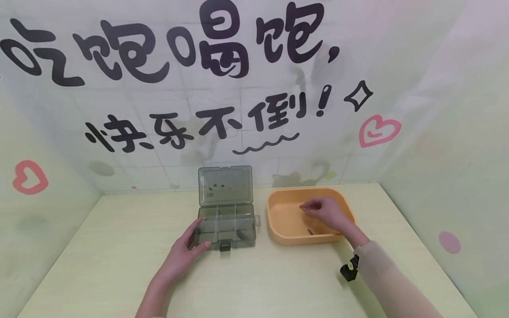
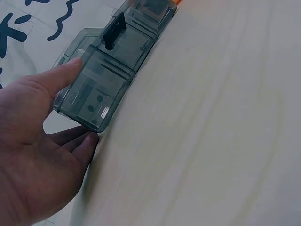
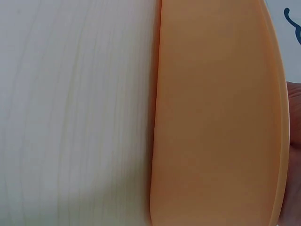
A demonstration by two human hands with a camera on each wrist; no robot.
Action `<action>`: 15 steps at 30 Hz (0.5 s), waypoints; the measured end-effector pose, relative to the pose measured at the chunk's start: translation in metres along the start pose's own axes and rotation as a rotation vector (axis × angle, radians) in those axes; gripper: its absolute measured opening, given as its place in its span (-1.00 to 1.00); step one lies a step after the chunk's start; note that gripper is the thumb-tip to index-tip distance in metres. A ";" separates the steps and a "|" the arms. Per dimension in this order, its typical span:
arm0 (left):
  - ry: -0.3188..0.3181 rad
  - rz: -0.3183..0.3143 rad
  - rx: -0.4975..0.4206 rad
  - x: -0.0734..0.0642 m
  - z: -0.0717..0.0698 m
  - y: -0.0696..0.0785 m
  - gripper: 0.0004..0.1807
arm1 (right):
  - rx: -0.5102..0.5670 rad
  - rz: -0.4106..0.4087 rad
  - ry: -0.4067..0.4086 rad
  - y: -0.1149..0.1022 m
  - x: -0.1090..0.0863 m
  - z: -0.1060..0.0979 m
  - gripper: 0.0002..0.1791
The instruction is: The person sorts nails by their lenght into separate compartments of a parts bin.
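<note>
Table (image 1: 258,282), orange tray (image 1: 284,221), grey see-through compartment box (image 1: 243,244), one hand at each container.

Box sits on table just left of tray, lid (image 1: 226,185) raised. Left hand (image 1: 184,252) is on box's side away from tray: half-spread, thumb on front, other fingers round the end, holding box. Right hand (image 1: 327,213) reaches in over tray's right side, thumb and fingers bunched, pinching small piece (image 1: 301,207) above tray floor; too tiny to identify. Slim dark pieces (image 1: 241,235) lie in box's front compartment nearest tray. Short dark piece (image 1: 310,232) lies inside tray, near its front wall.
</note>
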State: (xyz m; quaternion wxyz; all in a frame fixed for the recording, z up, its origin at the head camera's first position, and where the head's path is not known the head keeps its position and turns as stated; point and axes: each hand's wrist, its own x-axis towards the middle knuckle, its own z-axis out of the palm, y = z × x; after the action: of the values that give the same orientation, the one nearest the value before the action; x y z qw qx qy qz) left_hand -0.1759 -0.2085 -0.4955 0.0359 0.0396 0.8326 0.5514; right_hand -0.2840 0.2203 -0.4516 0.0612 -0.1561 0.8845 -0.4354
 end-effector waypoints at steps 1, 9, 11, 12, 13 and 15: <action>0.000 0.000 0.001 0.000 0.000 0.000 -0.13 | -0.010 -0.006 -0.007 0.001 0.000 -0.001 -0.81; 0.000 0.000 -0.009 0.000 -0.001 0.002 -0.12 | -0.064 -0.012 -0.177 0.009 0.000 -0.005 -0.88; 0.000 -0.001 -0.010 0.000 -0.001 0.002 -0.13 | -0.065 -0.007 -0.199 0.010 0.000 -0.005 -0.88; -0.001 -0.002 -0.011 0.000 -0.001 0.001 -0.13 | -0.065 -0.006 -0.208 0.010 0.000 -0.005 -0.88; -0.001 -0.005 -0.011 0.000 -0.001 0.001 -0.13 | -0.063 -0.003 -0.216 0.010 0.000 -0.005 -0.87; -0.004 -0.009 -0.014 -0.001 -0.001 0.001 -0.12 | -0.055 0.009 -0.233 0.011 -0.001 -0.005 -0.86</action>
State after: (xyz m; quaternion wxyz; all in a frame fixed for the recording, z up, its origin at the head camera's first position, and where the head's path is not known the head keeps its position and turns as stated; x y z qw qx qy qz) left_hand -0.1753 -0.2086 -0.4942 0.0402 0.0366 0.8288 0.5569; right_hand -0.2870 0.2306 -0.4573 0.1612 -0.2032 0.8838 -0.3895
